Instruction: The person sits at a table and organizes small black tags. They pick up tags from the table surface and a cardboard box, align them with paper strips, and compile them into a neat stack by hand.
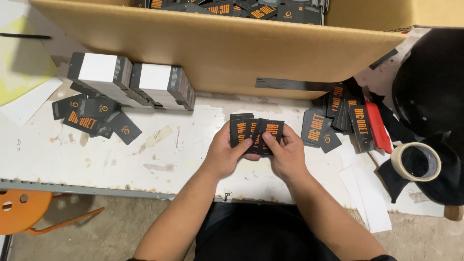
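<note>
Together both hands, left (pixel 226 153) and right (pixel 286 153), hold fanned black cards (pixel 256 133) between them.

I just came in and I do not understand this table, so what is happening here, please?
A person holds a fan of black cards with orange print in both hands, left hand and right hand, above a worn white table. Two banded stacks of cards stand at the left, with loose cards in front of them. More cards lie at the right, near a tape roll. A cardboard box behind also holds cards.
</note>
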